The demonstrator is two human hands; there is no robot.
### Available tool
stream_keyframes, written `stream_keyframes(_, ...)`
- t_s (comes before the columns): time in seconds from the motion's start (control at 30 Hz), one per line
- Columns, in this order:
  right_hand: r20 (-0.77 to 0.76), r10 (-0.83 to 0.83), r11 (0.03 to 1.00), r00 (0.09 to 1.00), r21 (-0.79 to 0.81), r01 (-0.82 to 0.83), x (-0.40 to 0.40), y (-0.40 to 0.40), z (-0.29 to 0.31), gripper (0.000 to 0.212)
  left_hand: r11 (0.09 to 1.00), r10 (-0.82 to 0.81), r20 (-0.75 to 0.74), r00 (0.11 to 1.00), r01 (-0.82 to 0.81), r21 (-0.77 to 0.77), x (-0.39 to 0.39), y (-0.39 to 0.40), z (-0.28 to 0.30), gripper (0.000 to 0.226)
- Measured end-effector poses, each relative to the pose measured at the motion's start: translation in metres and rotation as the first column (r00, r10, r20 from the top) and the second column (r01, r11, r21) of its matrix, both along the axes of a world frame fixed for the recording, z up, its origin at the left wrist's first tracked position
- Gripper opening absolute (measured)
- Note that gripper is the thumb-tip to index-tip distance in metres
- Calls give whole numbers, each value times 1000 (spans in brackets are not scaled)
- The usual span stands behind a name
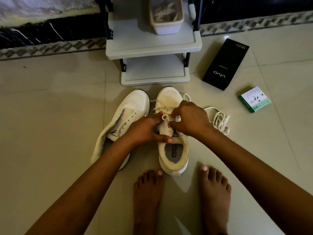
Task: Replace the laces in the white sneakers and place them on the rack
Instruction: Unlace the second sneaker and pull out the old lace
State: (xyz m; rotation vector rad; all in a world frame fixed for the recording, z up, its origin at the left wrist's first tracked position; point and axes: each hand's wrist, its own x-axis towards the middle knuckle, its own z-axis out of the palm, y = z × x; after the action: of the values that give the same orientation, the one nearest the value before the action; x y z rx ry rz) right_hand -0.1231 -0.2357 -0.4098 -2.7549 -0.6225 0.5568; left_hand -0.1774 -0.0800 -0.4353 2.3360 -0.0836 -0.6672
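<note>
Two white sneakers stand on the floor before the grey rack (152,50). The left sneaker (125,116) has bare eyelets and leans to the left. On the right sneaker (171,146) a white lace (164,108) runs through the front eyelets. My left hand (144,131) holds this shoe's tongue and upper, thumb across the collar. My right hand (189,117) pinches the lace near the middle eyelets; one fingertip wears a white tape. A loose bundle of white lace (219,119) lies right of the shoe.
A tub (166,16) of tangled laces sits on the rack's upper shelf; the lower shelf (154,70) shows bare. A black phone box (225,64) and a small green-white box (254,99) lie at right. My bare feet (183,192) stand just behind the right shoe.
</note>
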Motion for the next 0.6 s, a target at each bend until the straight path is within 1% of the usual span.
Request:
stream_keyframes(0.03, 62, 21, 999, 998, -48, -18, 0, 0, -2, 31, 1000, -3, 2, 1000, 3, 5, 0, 0, 0, 84)
stream_keyframes(0.1, 160, 49, 996, 986, -82, -36, 0, 0, -4, 29, 998, -14, -8, 1000, 14, 58, 0, 1, 0, 91)
stream_keyframes(0.13, 183, 54, 996, 982, -84, -39, 0, 1, -4, 29, 997, -12, -17, 1000, 14, 81, 0, 1, -1, 94)
stream_keyframes(0.17, 162, 43, 997, 986, -65, -33, 2, 1, -4, 27, 996, -11, -25, 1000, 13, 89, 0, 1, -1, 95)
stream_keyframes(0.2, 91, 4, 1000, 996, -5, -3, 4, 1, -3, 23, 997, -9, -29, 1000, 12, 82, 0, 0, -2, 95)
stream_keyframes(0.23, -37, -52, 994, 998, 92, 55, 7, 1, 1, 17, 998, -10, -24, 1000, 12, 68, -1, 0, -3, 95)
stream_keyframes(0.27, -188, -93, 970, 978, 203, 131, 9, 0, 7, 13, 998, -10, -12, 1000, 10, 54, -1, 0, -5, 95)
stream_keyframes(0.3, -292, -107, 933, 950, 301, 198, 11, 0, 12, 12, 999, -9, -4, 1000, 9, 49, -2, 1, -6, 96)
stream_keyframes(0.33, -293, -99, 914, 951, 350, 203, 13, 0, 16, 12, 999, -6, -1, 1000, 6, 50, -2, 1, -7, 96)
stream_keyframes(0.37, -241, -83, 919, 967, 357, 168, 14, 1, 18, 13, 999, -2, -3, 1000, 2, 53, -2, 1, -7, 96)
stream_keyframes(0.43, -144, -43, 947, 989, 310, 86, 13, 2, 18, 19, 1000, 0, 3, 1000, 0, 30, -2, 1, -8, 90)
stream_keyframes(0.47, -124, -5, 969, 992, 244, 36, 11, 3, 17, 27, 1000, 5, 9, 1000, -5, 10, -2, 1, -8, 84)
stream_keyframes(0.53, -91, 101, 995, 991, -9, -102, 4, 7, 10, 41, 999, 29, 10, 1000, -29, -18, -3, 0, -8, 75)
stream_keyframes(0.57, -75, 128, 985, 989, -105, -136, 1, 8, 8, 43, 999, 37, 11, 999, -37, -25, -3, 0, -8, 75)
stream_keyframes(0.6, -46, 134, 978, 990, -153, -140, -1, 9, 6, 41, 999, 40, 13, 999, -40, -25, -3, 0, -9, 76)
